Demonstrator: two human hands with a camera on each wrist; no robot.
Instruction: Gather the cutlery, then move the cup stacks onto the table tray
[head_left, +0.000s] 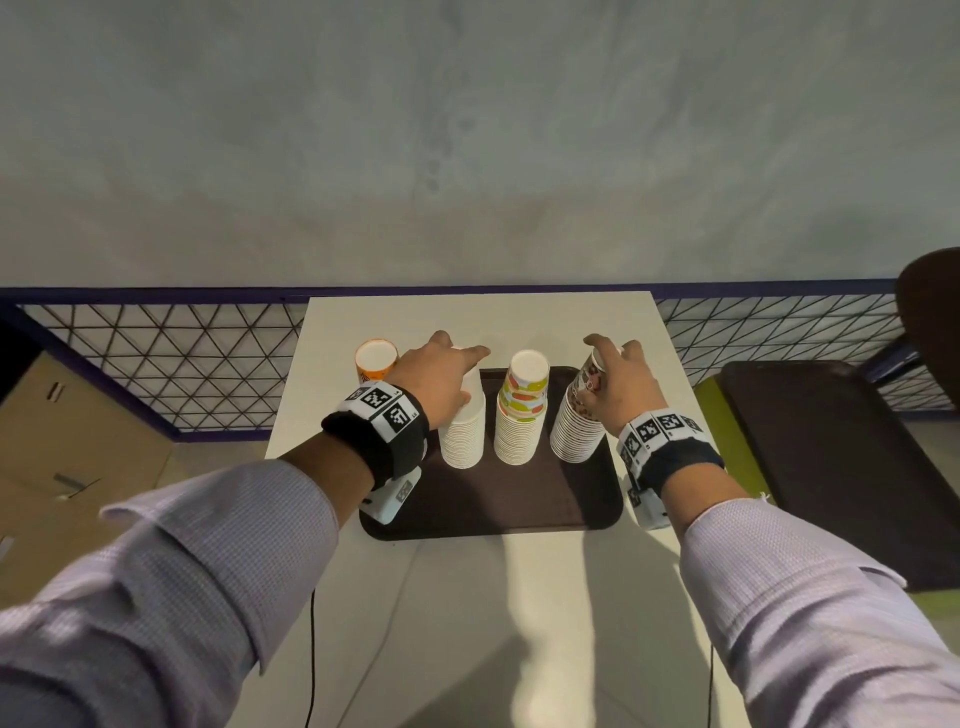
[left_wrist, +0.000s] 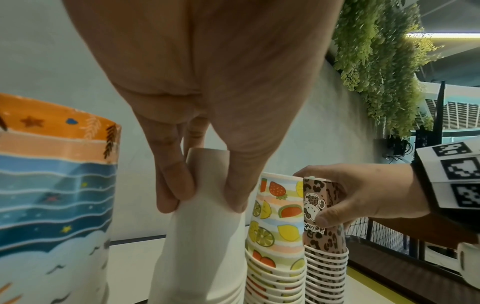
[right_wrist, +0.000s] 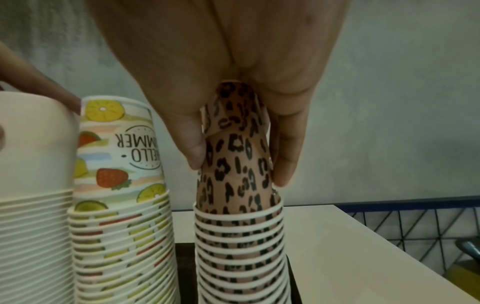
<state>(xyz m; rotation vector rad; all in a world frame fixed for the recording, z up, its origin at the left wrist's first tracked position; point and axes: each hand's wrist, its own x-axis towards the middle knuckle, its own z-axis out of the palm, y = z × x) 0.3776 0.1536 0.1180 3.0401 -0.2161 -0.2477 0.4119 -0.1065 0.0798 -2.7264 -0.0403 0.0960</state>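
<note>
On the white worktop (head_left: 639, 332) sits a dark brown tray (head_left: 498, 504), and three upside-down cup stacks stand in a row along its far half. Left hand (head_left: 441, 379) is wrapped over the top of the plain white stack (head_left: 462, 431) at the tray's left end; the left wrist view shows the fingers (left_wrist: 176, 185) on one side and the thumb on the other, pinching the topmost cup. Middle of the row, the fruit-print stack (head_left: 522, 410) stands untouched, upright, just beside the white one. Over at the tray's right end, the right hand (head_left: 623, 384) grips the leopard-print stack (head_left: 576, 421), thumb (right_wrist: 192, 144) one side, fingers the other, clamped on the top cup. That stack leans a little toward the middle. From the right wrist view its lower rims look down at tray level; whether it is fully resting there I cannot tell. Off the tray, on the bare worktop to the left, a fourth stack with an orange and blue print (head_left: 375, 361) stands alone, near the left hand. Away to the right, a second dark tray (head_left: 831, 457) lies on a green surface, well apart from the cups
</note>
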